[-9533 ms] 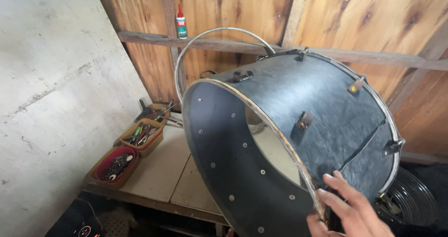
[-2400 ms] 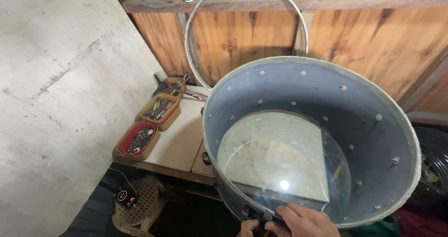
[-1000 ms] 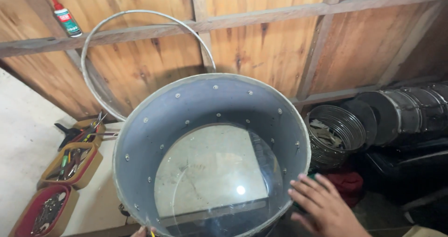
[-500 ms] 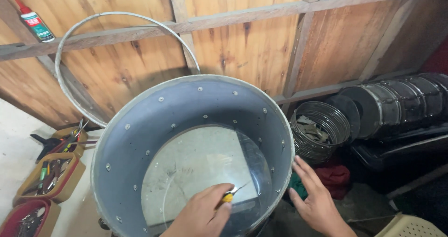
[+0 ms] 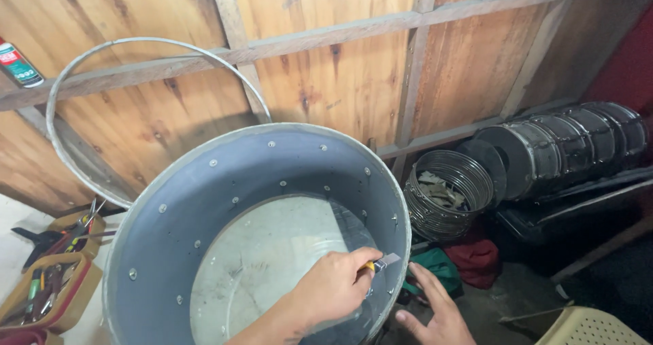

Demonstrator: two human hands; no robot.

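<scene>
A wooden plank wall [image 5: 354, 66] fills the upper half of the frame. Below it, in the lower left and centre, stands a large grey drum shell [image 5: 204, 202], open end up, its inner wall dotted with small bolts and a clear drumhead [image 5: 272, 263] showing at the bottom. A bare metal hoop [image 5: 81, 66] leans against the wall in the upper left, just behind the shell. At the right, a row of dark snare drums [image 5: 564, 148] lies on its side, with a coiled metal drum [image 5: 445, 192] beside it near the shell's right rim. Small trays of hand tools [image 5: 47, 277] sit at the lower left edge, and a spray can [image 5: 17, 63] rests on a wall rail at the far left.

The left hand [image 5: 333, 287] reaches into the shell at the lower centre, fingers curled tightly around a small yellow-handled tool [image 5: 381, 262] whose metal tip lies at the inner wall near the right rim. The right hand [image 5: 435, 311] is outside the shell at the lower right, fingers spread open and holding nothing, just beside the shell's outer wall.
</scene>
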